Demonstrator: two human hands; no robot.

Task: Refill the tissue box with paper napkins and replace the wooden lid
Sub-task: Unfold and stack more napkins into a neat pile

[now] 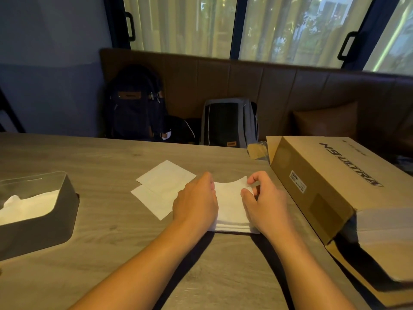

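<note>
Napkin stack [230, 206] sits on the table [125, 247] dead ahead, squared up with its layered near edge facing the person, between both hands. Left hand [196, 198] lies against the stack's left side, fingers bent over the edge and gripping it; fingertips hidden. Right hand [264, 203] pinches the far right corner of the stack's upper sheets between thumb and forefinger, the corner lifted and bowed. Tissue box [55, 222], dark grey, lid off, is well apart to the left and at about the same depth as the hands, with a low layer of white napkins showing inside. Its left end runs out of frame, so the long axis can't be fixed; what shows suggests it runs roughly left to right. A flat slotted panel [33, 179] sits at the box's far rim, likely the wooden lid, though whether it leans on the box or lies behind it is unclear. Two loose napkins [164, 189] lie flat and overlapping between stack and box, just beside the left hand. Judgement: the carry goes leftward across these loose sheets, and the left hand is the nearer one to lead into the box. Cardboard carton [321, 184] lies to the right, close to the right hand, off the travel path.
</note>
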